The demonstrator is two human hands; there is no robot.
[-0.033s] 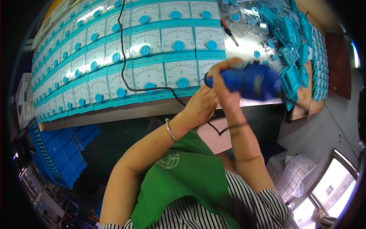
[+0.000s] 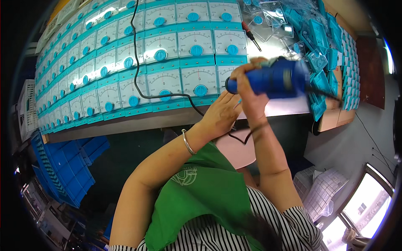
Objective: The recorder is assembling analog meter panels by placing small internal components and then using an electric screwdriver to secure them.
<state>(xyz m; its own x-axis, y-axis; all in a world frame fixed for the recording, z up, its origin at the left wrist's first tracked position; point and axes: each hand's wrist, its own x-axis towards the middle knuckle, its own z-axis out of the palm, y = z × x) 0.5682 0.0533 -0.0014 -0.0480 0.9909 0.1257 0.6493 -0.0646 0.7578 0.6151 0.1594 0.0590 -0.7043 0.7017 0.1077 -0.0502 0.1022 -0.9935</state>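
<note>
My right hand point(image 2: 251, 85) is wrapped round a blue corded power screwdriver point(image 2: 274, 83). The tool lies nearly level over the front of the table, its narrow end to the left and its rear slightly blurred. Close under that narrow end is my left hand point(image 2: 222, 112), at the table's front edge, fingers together and bent. Whatever it pinches is hidden behind the right hand. Just beyond both hands, the nearest row of turquoise-and-white dial meters point(image 2: 198, 81) ends.
More meters in rows fill the table's left. A red-handled probe or screwdriver point(image 2: 248, 30) lies behind the tool. Clear covers point(image 2: 274, 14) and turquoise housings point(image 2: 320, 79) pile up at right. A black cord point(image 2: 136, 71) crosses the meters. Blue crates point(image 2: 67, 167) stand lower left.
The rear of the power screwdriver has swung slightly upward and its cord has shifted with it. My left hand stays almost in place.
</note>
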